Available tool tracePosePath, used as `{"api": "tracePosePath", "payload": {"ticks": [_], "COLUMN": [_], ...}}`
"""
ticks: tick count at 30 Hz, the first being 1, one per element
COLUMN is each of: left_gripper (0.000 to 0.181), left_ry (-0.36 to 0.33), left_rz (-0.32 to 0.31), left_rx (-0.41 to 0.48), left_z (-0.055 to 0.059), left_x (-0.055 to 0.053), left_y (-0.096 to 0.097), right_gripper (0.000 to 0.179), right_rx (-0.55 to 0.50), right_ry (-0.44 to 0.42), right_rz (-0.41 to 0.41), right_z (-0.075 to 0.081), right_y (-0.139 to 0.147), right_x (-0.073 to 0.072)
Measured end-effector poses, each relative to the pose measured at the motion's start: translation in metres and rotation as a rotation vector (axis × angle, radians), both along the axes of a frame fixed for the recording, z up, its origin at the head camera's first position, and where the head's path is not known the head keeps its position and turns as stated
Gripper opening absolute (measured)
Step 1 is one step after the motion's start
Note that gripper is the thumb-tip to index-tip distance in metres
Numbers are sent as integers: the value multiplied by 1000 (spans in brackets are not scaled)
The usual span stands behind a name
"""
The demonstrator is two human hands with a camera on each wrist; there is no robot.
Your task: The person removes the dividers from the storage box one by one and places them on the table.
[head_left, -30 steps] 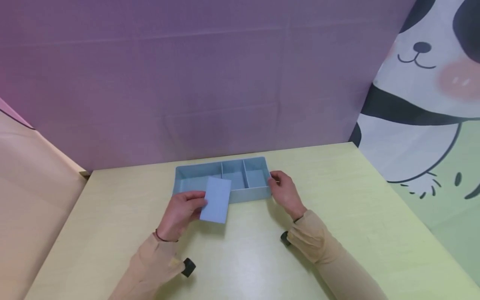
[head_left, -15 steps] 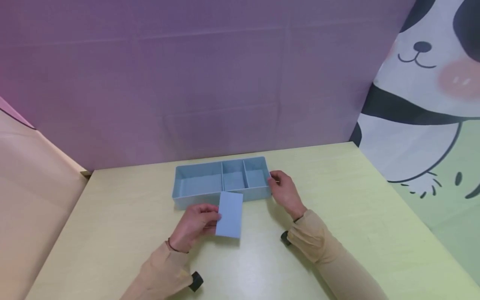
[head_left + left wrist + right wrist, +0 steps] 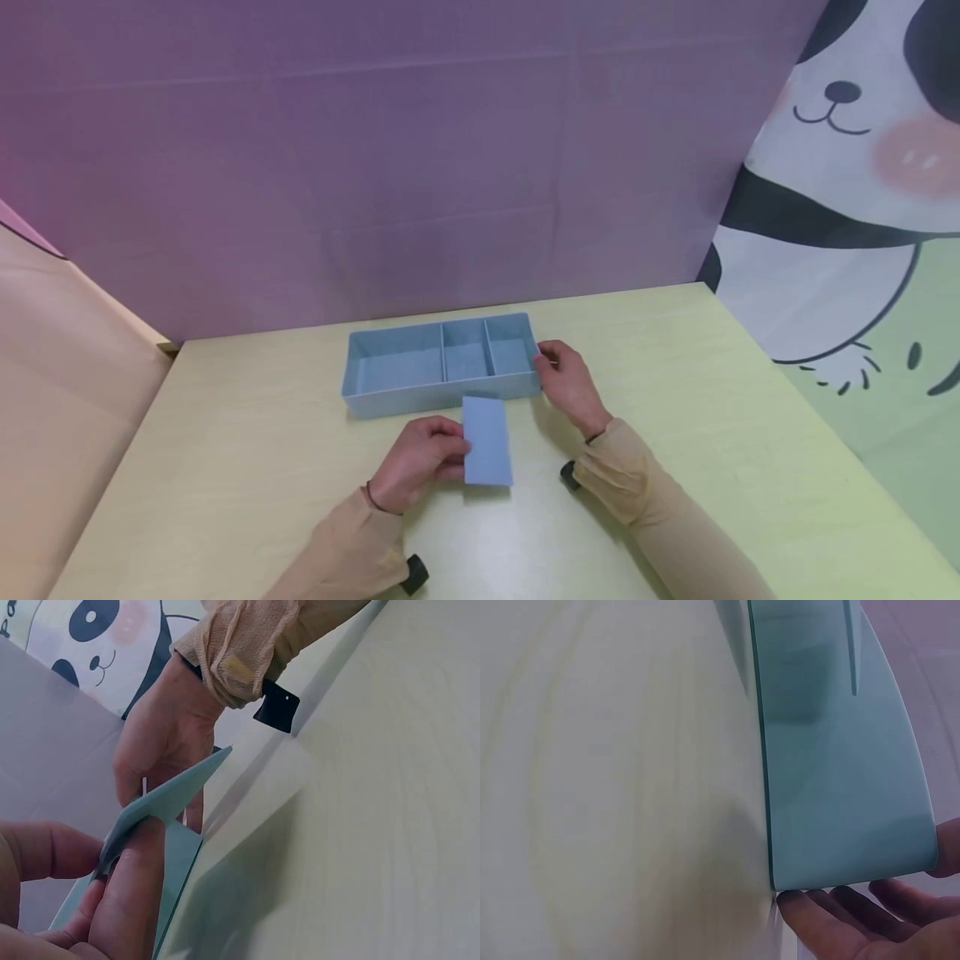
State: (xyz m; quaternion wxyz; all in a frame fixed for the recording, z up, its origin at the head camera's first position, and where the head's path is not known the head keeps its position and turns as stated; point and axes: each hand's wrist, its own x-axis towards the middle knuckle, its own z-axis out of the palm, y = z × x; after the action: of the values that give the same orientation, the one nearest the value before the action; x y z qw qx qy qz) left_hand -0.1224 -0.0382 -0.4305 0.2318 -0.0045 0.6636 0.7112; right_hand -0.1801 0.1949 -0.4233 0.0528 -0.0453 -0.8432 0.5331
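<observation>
A light-blue storage box (image 3: 405,401) with three compartments and two dividers lies lengthwise near the back of the table. At its right end my right hand (image 3: 568,382) grips the short wall; the right wrist view has fingertips (image 3: 802,904) against the outside of that wall, the thumb at the rim. In front of the box my left hand (image 3: 422,461) pinches a thin, flat, light-blue rectangular panel (image 3: 487,442) by its left edge. The left wrist view shows this panel (image 3: 176,791) tilted between thumb and fingers, partly overlapping the box behind it.
The pale wooden table (image 3: 247,467) runs back to a purple cloth backdrop (image 3: 420,183). A panda-print cloth (image 3: 825,300) hangs at the right, and a pale cloth (image 3: 67,400) at the left. Black wrist-worn pieces (image 3: 415,575) stick out beneath the sleeves.
My left hand has carried the panel rightward and toward me, from over the box's front wall to in front of it. My right hand and the box have stayed in place.
</observation>
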Motion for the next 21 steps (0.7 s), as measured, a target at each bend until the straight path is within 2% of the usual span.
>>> {"api": "tracePosePath", "payload": {"ticks": [5,11,21], "left_gripper": [17,19,18], "left_ry": [-15,-40,-17], "left_rz": [-31,-34,-22], "left_rx": [2,16,20], "left_z": [-3,-6,-11], "left_x": [2,5,9], "left_y": [12,23,36], "right_gripper": [33,33,33], "right_rx": [6,-3,-11], "right_ry": [2,2,6], "right_rz": [0,2,9], "right_z": [-1,0,3], "right_y": [1,1,0], "right_x": [0,1,2]}}
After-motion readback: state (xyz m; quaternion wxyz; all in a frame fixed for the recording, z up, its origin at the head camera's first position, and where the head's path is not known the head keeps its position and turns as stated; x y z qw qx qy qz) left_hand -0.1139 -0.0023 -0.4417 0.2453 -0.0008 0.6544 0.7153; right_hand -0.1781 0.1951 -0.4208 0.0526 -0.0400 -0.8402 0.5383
